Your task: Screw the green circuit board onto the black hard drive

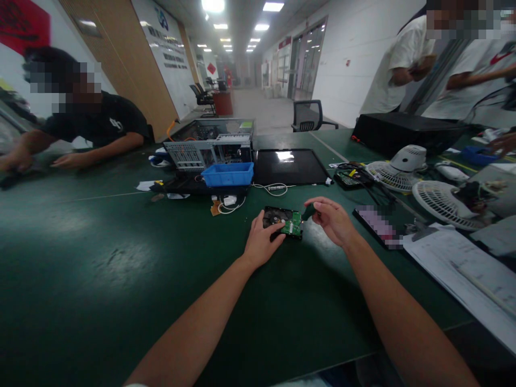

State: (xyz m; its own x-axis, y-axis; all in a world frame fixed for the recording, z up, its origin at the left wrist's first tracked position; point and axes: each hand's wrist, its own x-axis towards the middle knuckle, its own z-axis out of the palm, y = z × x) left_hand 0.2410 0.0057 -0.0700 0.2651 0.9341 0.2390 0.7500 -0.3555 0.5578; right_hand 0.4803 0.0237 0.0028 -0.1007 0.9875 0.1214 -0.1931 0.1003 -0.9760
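A hard drive [272, 216] lies on the green tabletop in front of me, its green circuit board facing up. My left hand [260, 242] is closed around its near left side, thumb across the board. In my right hand [332, 219] is a screwdriver [308, 212] with a dark handle, pinched between the fingers at the drive's right end. The tip is too small to make out, so I cannot tell whether it sits in a screw.
Beyond the drive stand a blue bin [228, 175], an opened computer case [189, 154] and a flat black panel [290, 171]. To the right are a phone [374, 224], papers [459, 263] and fan parts [437, 203]. A person [108, 121] sits at far left; others stand at right.
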